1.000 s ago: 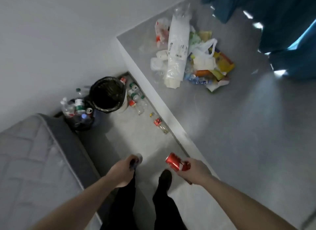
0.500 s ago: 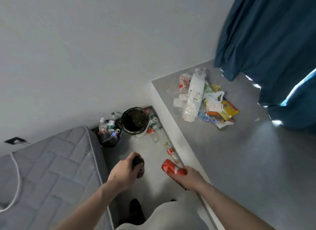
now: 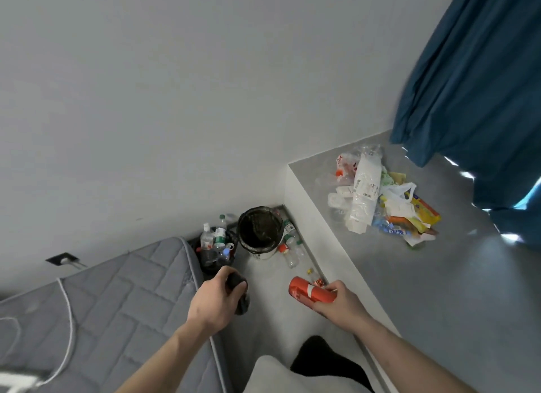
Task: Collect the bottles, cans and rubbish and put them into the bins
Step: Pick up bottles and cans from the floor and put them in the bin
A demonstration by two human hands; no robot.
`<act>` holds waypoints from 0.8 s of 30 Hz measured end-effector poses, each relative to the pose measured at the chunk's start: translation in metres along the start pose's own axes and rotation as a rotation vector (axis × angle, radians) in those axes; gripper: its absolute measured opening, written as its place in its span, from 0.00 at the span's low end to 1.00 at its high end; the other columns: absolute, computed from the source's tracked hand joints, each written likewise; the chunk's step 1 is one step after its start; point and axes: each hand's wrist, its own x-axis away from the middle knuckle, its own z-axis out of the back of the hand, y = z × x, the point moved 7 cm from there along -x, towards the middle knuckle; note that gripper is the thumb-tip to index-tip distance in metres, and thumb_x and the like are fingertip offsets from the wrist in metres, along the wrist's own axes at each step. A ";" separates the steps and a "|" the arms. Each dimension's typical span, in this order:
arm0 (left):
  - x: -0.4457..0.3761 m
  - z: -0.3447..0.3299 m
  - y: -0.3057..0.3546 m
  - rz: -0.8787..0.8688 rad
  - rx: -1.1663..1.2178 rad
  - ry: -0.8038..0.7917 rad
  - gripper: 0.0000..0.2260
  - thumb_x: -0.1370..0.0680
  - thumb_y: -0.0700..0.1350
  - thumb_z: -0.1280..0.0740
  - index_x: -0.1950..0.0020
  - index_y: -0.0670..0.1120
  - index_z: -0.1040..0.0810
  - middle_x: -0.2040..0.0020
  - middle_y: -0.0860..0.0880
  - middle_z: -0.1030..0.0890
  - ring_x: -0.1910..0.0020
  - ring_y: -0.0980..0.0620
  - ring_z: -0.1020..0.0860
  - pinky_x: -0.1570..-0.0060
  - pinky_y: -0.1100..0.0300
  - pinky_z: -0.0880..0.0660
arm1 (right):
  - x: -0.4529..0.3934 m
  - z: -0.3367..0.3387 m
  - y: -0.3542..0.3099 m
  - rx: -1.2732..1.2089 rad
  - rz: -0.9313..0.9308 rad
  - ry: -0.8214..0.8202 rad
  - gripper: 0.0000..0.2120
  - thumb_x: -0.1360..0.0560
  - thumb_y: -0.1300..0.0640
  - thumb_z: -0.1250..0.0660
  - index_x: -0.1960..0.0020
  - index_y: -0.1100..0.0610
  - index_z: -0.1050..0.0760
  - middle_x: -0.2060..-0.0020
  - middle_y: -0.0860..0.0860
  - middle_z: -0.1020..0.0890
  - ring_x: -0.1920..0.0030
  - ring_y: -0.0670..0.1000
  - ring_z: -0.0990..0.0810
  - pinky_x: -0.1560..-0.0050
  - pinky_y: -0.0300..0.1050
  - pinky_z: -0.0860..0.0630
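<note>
My right hand (image 3: 339, 303) grips a red can (image 3: 307, 293), held sideways above the floor strip. My left hand (image 3: 215, 300) grips a dark can (image 3: 239, 290) near the mattress corner. Ahead stands a white bin with a black liner (image 3: 259, 231), its mouth showing dark. Left of it a dark bin (image 3: 215, 253) holds several clear bottles. More bottles (image 3: 289, 243) lie on the floor right of the white bin, and small scraps (image 3: 314, 277) lie just beyond the red can. A pile of bags and wrappers (image 3: 380, 199) sits on the raised platform.
A grey quilted mattress (image 3: 102, 305) fills the lower left, with a white cable across it. The raised grey platform (image 3: 409, 290) borders the narrow floor strip on the right. A blue curtain (image 3: 474, 85) hangs at the upper right. My legs show at the bottom.
The view has tilted up and drawn back, so the bins look farther away. Both hands have kept hold of their cans and shifted slightly forward.
</note>
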 end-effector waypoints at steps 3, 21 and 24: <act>-0.020 0.009 -0.001 0.011 0.018 -0.007 0.09 0.22 0.58 0.32 0.47 0.57 0.26 0.62 0.58 0.19 0.62 0.54 0.22 0.60 0.56 0.26 | -0.018 0.003 -0.010 0.006 0.012 -0.006 0.48 0.50 0.23 0.23 0.40 0.49 0.30 0.46 0.46 0.22 0.49 0.46 0.21 0.55 0.40 0.27; -0.166 0.046 -0.024 0.281 0.016 0.069 0.10 0.23 0.56 0.33 0.45 0.57 0.30 0.58 0.53 0.18 0.55 0.47 0.19 0.57 0.51 0.23 | -0.221 0.031 -0.144 0.329 0.185 -0.096 0.22 0.33 0.47 0.28 0.41 0.46 0.29 0.46 0.47 0.29 0.49 0.50 0.23 0.45 0.44 0.26; -0.172 0.052 -0.036 0.347 0.040 0.099 0.09 0.22 0.54 0.33 0.46 0.57 0.31 0.57 0.51 0.18 0.54 0.44 0.18 0.59 0.52 0.26 | -0.236 0.021 -0.166 0.351 0.213 -0.111 0.23 0.33 0.48 0.27 0.40 0.48 0.27 0.48 0.47 0.29 0.48 0.50 0.24 0.46 0.42 0.28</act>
